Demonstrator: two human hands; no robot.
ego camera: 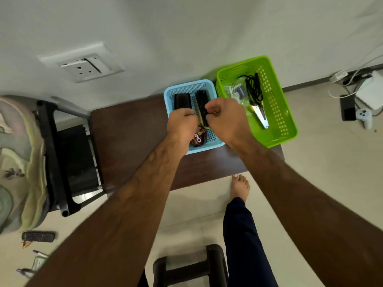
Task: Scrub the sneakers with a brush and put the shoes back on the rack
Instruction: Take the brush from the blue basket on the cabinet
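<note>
right hand (pixel 226 119) pinching brush (pixel 201 102), left hand (pixel 182 123) beside, blue basket (pixel 187 84)

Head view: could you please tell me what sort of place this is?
Probably a room in a home: a wall socket, a small table with a blue basket and a green basket of household bits, and a bare foot on a tiled floor.

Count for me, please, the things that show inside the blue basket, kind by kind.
Long bristle brush: 1
Black rectangular block: 1
Round tin: 1
Total: 3 in view; the left hand and right hand hide part of the blue basket.
</note>
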